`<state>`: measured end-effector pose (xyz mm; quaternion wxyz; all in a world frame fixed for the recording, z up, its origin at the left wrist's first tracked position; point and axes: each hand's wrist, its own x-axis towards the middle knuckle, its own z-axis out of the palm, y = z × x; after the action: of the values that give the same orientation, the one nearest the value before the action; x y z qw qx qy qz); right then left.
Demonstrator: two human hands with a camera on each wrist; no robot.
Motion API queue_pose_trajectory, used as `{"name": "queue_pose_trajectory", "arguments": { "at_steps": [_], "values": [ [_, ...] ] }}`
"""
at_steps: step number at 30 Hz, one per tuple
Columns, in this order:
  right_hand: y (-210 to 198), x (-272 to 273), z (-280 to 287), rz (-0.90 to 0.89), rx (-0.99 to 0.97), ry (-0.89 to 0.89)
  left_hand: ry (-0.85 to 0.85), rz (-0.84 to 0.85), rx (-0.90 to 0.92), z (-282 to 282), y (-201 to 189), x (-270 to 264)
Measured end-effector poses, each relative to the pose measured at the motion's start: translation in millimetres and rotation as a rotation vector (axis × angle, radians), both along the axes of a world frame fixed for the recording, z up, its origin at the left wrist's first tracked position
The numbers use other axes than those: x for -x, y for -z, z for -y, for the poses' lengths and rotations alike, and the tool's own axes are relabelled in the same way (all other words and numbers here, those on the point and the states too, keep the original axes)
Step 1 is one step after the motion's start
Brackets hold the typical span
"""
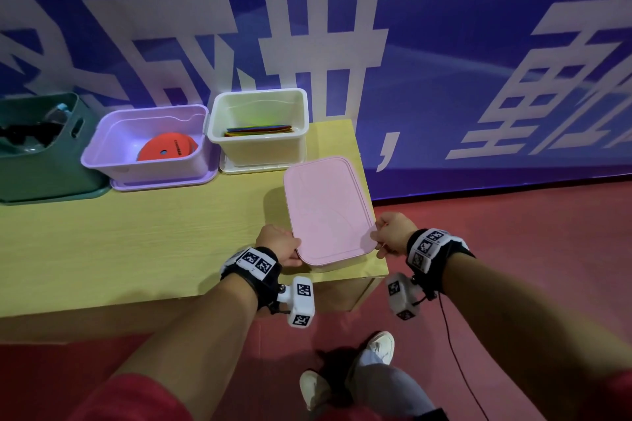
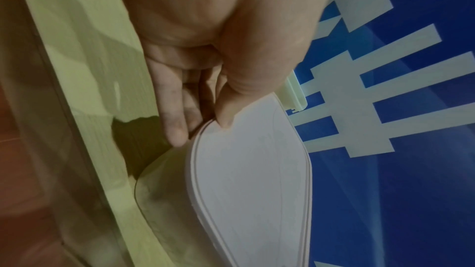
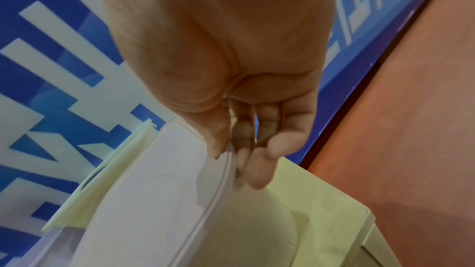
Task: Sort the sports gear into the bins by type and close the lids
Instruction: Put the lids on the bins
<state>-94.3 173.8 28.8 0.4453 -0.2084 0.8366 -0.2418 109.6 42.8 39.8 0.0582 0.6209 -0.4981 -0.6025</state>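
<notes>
Pink lid (image 1: 328, 208) — near right of table (image 1: 136, 243), pinched at its near corners by left hand (image 1: 280, 244) and right hand (image 1: 393, 232). Purple bin (image 1: 147, 147) with orange discs and white bin (image 1: 260, 126) with flat markers — far, both still unlidded.

- Head view dim and soft; straight lines bow towards the edges
- Purple glow on the wall (image 1: 444, 44); dark shadow beside the lid (image 1: 328, 208)
- Both wrist views blurred, fingertips (image 3: 259, 172) smeared

pink lid (image 1: 327, 207) flat on bin | purple bin (image 1: 150, 147), white bin (image 1: 259, 126) lidless
</notes>
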Motion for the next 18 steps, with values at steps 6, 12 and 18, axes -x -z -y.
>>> {"name": "queue_pose_trajectory", "arguments": {
  "at_steps": [6, 12, 18],
  "values": [
    [-3.2, 8.6, 3.6, 0.044, -0.058, -0.040, 0.059, 0.066, -0.001, 8.9, 1.0, 2.2],
    [-12.7, 27.1, 22.9, 0.016, -0.089, -0.157, 0.118, 0.087, 0.043, 30.3, -2.4, 13.5],
    [-12.0, 53.0, 67.5, -0.071, -0.009, -0.215, 0.075, 0.081, 0.077, 64.1, 8.0, 32.0]
  ]
}}
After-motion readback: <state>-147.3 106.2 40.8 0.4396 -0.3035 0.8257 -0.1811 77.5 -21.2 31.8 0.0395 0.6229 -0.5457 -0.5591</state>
